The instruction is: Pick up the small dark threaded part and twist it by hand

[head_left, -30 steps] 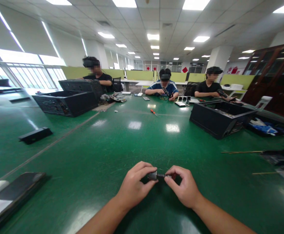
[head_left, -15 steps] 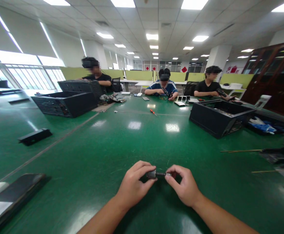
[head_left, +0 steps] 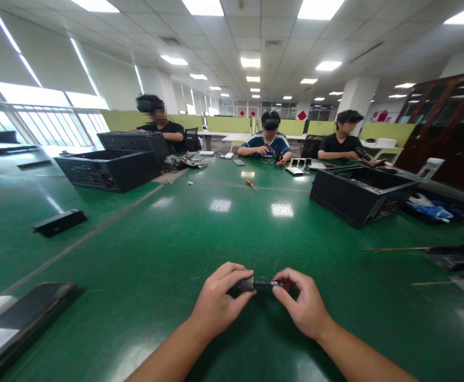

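Above the green table (head_left: 176, 239), near its front, both hands hold one small tool-like piece (head_left: 261, 283) level between them. It has a thick dark grey cylinder on the left and a thin black shaft with a silvery tip on the right; its exact kind I cannot make out. My left hand (head_left: 220, 297) closes fingers and thumb around the thick end, hiding part of it. In a pinch, my right hand (head_left: 301, 302) grips the thin end, where thumb and fingers cover the tip.
Open black computer cases stand left (head_left: 112, 167) and right (head_left: 355, 196). An orange screwdriver (head_left: 250, 183) lies farther back. At left are a black part (head_left: 59, 222) and a dark flat panel (head_left: 36, 313). Thin rods (head_left: 394, 249) jut in at right. Several people work across the table.
My right hand has shifted slightly to the right along the thin shaft, so a bit more of it shows. The left hand keeps its hold. The view has moved very little.
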Tool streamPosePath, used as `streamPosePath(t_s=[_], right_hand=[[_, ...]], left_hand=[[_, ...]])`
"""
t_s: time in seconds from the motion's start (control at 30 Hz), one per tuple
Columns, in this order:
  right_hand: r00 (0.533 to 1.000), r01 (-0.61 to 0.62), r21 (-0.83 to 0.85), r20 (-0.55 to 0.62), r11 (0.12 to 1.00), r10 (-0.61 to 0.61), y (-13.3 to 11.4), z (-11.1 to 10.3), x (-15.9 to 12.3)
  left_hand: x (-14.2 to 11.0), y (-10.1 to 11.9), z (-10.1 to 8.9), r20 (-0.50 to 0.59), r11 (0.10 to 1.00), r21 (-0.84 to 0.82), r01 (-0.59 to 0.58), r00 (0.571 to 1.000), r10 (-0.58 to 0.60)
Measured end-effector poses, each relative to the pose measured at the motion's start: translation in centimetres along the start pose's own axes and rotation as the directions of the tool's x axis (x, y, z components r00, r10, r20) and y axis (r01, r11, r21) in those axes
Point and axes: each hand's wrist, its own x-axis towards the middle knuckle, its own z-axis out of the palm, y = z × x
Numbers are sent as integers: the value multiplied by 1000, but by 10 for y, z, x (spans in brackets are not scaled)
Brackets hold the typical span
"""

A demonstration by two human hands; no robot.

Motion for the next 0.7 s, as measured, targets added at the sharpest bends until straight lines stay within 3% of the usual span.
streamPosePath(t_s=[0.7], right_hand=[[1000, 6, -9, -21, 1000, -6, 7, -2, 0]], left_hand=[[4, 2, -4, -38, 1000, 19, -1, 999, 1]])
